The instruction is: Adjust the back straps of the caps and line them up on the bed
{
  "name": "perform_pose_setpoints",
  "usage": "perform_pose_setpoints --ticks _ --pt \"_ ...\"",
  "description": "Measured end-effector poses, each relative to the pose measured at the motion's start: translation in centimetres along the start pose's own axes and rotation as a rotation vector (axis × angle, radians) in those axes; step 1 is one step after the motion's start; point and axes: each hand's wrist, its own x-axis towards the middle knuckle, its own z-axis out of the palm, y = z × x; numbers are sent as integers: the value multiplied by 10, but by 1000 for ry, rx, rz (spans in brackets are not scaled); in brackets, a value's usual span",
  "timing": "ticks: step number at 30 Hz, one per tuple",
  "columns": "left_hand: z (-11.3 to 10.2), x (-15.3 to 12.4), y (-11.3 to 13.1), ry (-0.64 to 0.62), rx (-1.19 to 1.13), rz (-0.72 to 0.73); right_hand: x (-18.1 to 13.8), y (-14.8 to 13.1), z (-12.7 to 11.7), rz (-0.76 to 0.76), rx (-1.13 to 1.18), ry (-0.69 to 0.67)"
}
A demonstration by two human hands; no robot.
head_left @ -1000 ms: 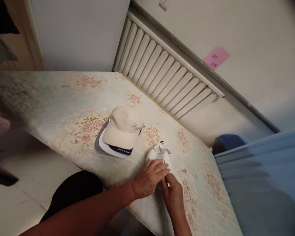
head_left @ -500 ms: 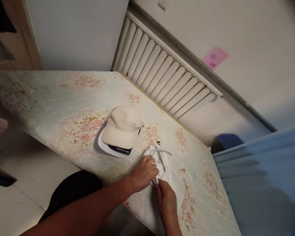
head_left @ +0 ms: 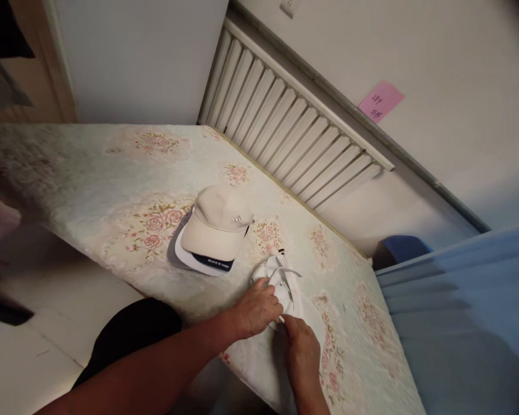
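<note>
Caps, nested on the floral cover (head_left: 127, 173): cream cap (head_left: 218, 222) uppermost, navy brim (head_left: 214, 263) with white lettering beneath it, then white brim (head_left: 184, 259) and grey brim (head_left: 172, 252). Neither hand touches this stack; from where I stand, that portion looks settled.

White cap (head_left: 285, 290) on the same cover, apart from the stack, to its right and nearer the person. Grey strap (head_left: 289, 270) sticks out from it, its end loose; small dark piece (head_left: 281, 251) at the far edge, probably a buckle.

Left hand (head_left: 259, 308): fingers curled over the white cap's left side; whether gripping or just pressing, cannot tell. Right hand (head_left: 301, 346): fingers closed, thumb and fingertips apparently pinching a pale bit of the same cap. Exact part hidden.

Progress, my judgement: partway. Done: stack in order, white cap within both hands' reach and being worked. Left: handling of the white cap not complete, strap end unsecured, cap outside the stack.
</note>
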Motion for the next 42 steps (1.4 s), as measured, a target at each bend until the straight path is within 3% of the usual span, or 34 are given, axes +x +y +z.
perform_pose_setpoints --ticks 6,14,17,21,26,31,42 --pt "-5 3 5 70 -118 -35 0 31 -12 -91 -127 0" --pt "1 1 2 -27 120 60 -20 72 -3 -105 -57 52" --pt "6 -1 1 -31 31 22 -28 67 0 -59 26 -2" --pt "5 -2 4 6 -119 -24 -27 35 -2 -11 153 -7" --pt "-4 -2 8 -71 40 35 -15 1 -5 23 274 -44" --pt "-7 -1 1 -113 226 83 -14 11 3 56 199 -34" --pt "-15 -1 0 -71 283 98 -35 38 12 150 251 -10"
